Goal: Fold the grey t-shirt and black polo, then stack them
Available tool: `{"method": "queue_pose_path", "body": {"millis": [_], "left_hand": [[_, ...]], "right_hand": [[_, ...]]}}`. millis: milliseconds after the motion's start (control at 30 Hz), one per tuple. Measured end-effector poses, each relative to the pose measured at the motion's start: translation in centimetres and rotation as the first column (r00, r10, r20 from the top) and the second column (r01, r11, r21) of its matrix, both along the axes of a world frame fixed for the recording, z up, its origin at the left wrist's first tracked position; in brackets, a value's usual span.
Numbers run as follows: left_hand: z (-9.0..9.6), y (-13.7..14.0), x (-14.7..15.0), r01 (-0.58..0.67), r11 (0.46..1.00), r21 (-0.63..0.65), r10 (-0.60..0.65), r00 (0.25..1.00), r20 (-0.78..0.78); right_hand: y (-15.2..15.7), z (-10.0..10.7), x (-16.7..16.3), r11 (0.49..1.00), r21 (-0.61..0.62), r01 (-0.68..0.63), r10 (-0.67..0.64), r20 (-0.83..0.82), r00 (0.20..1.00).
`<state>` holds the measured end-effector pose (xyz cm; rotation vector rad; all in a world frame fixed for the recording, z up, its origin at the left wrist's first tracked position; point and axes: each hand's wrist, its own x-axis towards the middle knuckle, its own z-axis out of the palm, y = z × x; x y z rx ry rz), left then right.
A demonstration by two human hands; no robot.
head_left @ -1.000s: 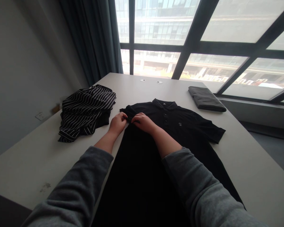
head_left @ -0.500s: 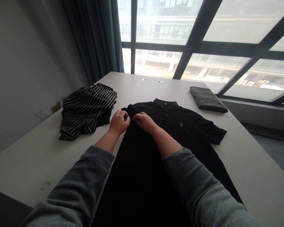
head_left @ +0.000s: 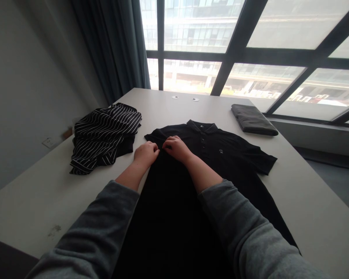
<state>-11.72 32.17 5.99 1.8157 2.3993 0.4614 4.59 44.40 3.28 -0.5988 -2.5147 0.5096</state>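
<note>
A black short-sleeved polo shirt (head_left: 238, 155) lies spread face up, its collar at the far side and its body running toward me. My left hand (head_left: 147, 153) is closed at the shirt's left side edge, just below the sleeve, with the fingers bent onto the cloth. Close to its right, my right hand (head_left: 177, 148) pinches the dark fabric near the same underarm spot. A small gap separates the two hands. Between the fingertips, the exact fold of cloth is too dark to make out.
A crumpled black-and-white striped garment (head_left: 104, 133) rests on the white table (head_left: 26, 201) to the left. At the back right is a folded dark grey cloth (head_left: 254, 120). Two small round inserts sit near the table's far edge, before the window and a blue curtain (head_left: 110, 46).
My left hand has lowered slightly and its fingers have closed down onto the shirt's edge. More of the left sleeve now shows, lying flatter. My right hand has hardly moved.
</note>
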Motion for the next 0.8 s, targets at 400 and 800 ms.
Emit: {"method": "queue_pose_path", "body": {"millis": [400,800], "left_hand": [[-0.3,0.0,-0.3,-0.042,0.999,0.004,0.042,0.998,-0.039],[-1.1,0.1,-0.8,-0.184,0.982,-0.043,0.18,0.98,-0.087]], "right_hand": [[-0.4,0.2,0.4,0.995,-0.074,-0.061,0.064,0.035,0.997],[0.1,-0.4,0.5,0.992,-0.088,-0.091,0.098,0.075,0.992]]}}
